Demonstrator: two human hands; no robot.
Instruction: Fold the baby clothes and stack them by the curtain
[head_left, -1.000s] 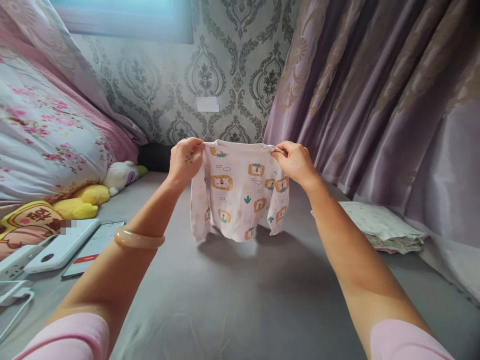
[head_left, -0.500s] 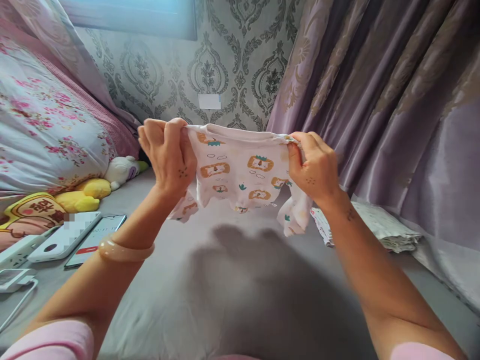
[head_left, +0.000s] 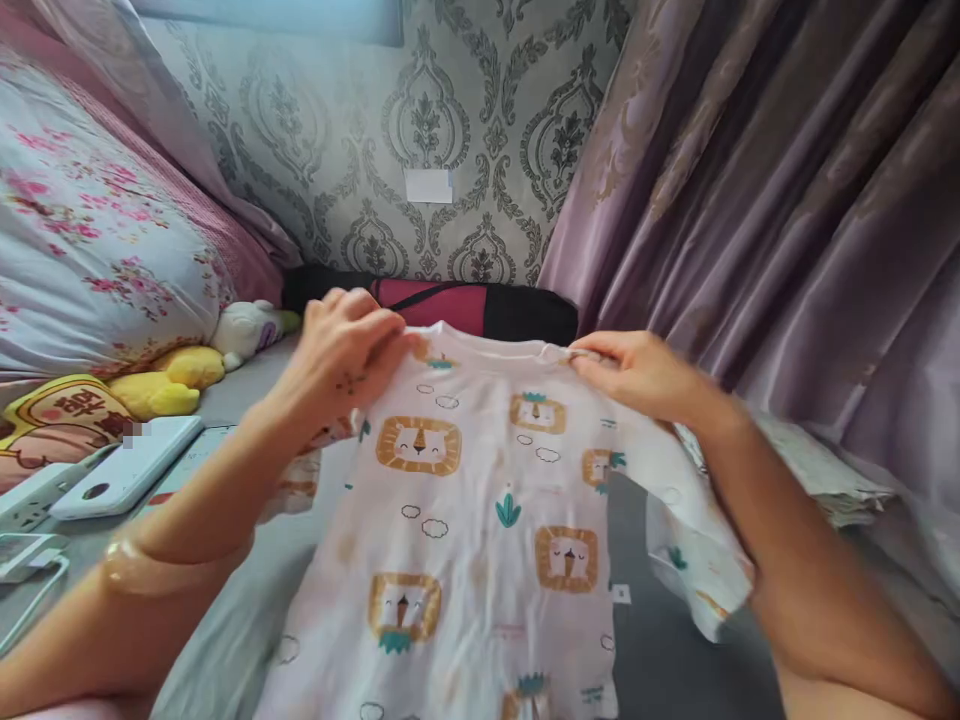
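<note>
A small white long-sleeved shirt (head_left: 480, 480) printed with lion faces, clouds and green leaves hangs spread out in front of me, neckline at the top. My left hand (head_left: 349, 345) is closed on its left shoulder, and my right hand (head_left: 637, 375) pinches the right shoulder. The sleeves droop on both sides, the left one partly behind my forearm. The shirt's lower edge mostly runs out of the frame, and a small white tag sticks out at its right side seam.
Folded clothes (head_left: 817, 465) lie on the right of the grey bed, by the purple curtain (head_left: 750, 230). Plush toys (head_left: 169, 380), a white box-like device (head_left: 127, 470), a phone and a power strip (head_left: 34, 500) are on the left. A black and red roll (head_left: 442, 300) lies against the wall.
The shirt has dropped from a gathered, swinging shape to hanging long and flat, filling more of the view. Both hands have come lower, still gripping the shoulders.
</note>
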